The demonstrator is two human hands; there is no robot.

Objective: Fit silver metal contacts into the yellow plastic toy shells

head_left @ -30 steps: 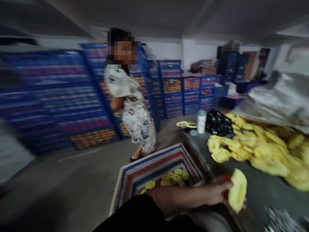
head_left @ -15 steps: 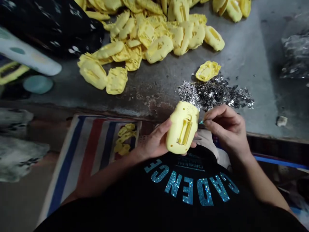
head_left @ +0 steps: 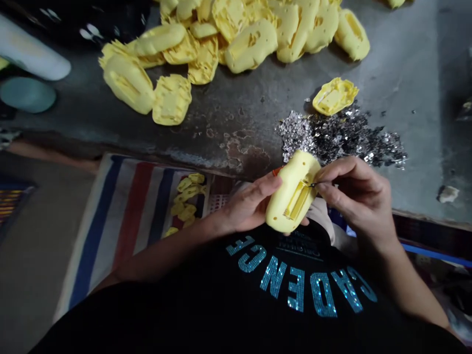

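My left hand point(head_left: 250, 204) is closed around a yellow plastic casing point(head_left: 291, 194), held tilted over my lap with its long battery slot facing up. My right hand point(head_left: 354, 196) pinches a small metal contact piece point(head_left: 313, 185) between thumb and forefinger, its tip at the upper end of the slot. The piece is too small to make out fully. Just beyond my hands, a pile of small shiny metal pieces point(head_left: 342, 135) lies on the table, and a single yellow casing half point(head_left: 334, 96) rests at its far edge.
Many yellow casings point(head_left: 250, 46) are heaped along the far side of the grey table point(head_left: 236, 110). A whitish lump point(head_left: 448, 193) sits near the front edge at right. Below left, more yellow casings point(head_left: 186, 196) lie beside a striped sheet point(head_left: 129, 206). Another person's arm point(head_left: 55, 155) shows at left.
My right hand has brought the small metal piece from beside the casing to its slot. My left hand has tilted the casing to the right. The view has shifted.
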